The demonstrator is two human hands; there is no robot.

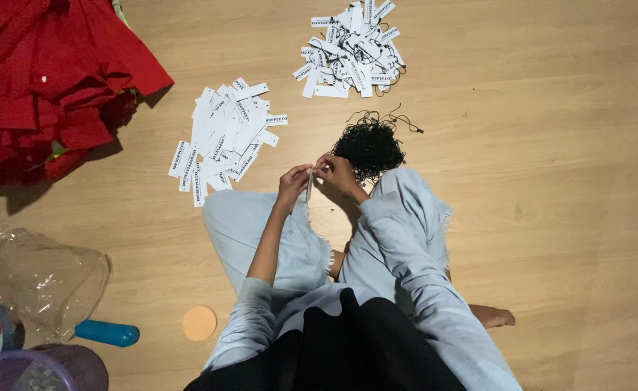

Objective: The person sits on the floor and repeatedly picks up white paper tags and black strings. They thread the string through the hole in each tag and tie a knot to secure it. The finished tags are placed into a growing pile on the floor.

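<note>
White tag (pixel 309 185) pinched edge-on between left hand (pixel 292 182) and right hand (pixel 337 172), beside cords (pixel 368 147) for reach.

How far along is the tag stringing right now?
Done: the far pile of strung tags looks finished. In hand: the left hand and right hand pinch one white tag. Left: the loose tags and the black string bundle.
</note>
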